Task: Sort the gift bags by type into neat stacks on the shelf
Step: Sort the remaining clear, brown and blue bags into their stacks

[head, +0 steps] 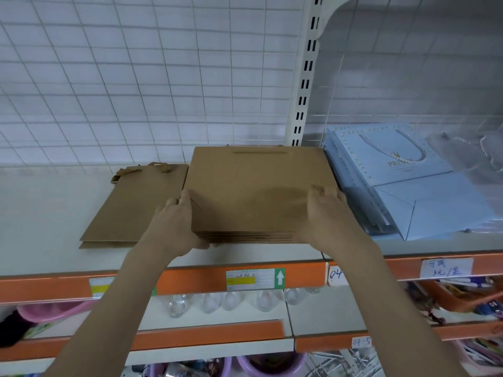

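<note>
At about nine o'clock from the middle of my view lies a thin stack of narrow flat brown kraft-paper gift bags (136, 205) on the white metal shelf (43, 213), their twisted paper handles curled at the far end. Its right edge runs just beside the pile I am holding.

My left hand (177, 224) grips the near left corner of the thicker stack of wide flat brown kraft-paper gift bags (255, 186): the thumb lies on the top bag and the fingers curl under the edge. That stack sits at the centre, squared up, its far end toward twelve o'clock against the white wire-grid back panel (136, 77). My right hand (326, 216) clamps the near right corner, fingers spread over the top; I think the thumb is tucked beneath, though the view blurs there.

At three o'clock, past the white slotted upright post (306, 77), a fanned pile of light blue paper gift bags with white rope handles (402, 170) rests on the neighbouring shelf bay, close to my right hand but apart from it. Further right lies something clear and glossy, too smeared to name.

At six o'clock runs the orange shelf-edge strip (190, 278) with a white and yellow price label (254, 278).
</note>
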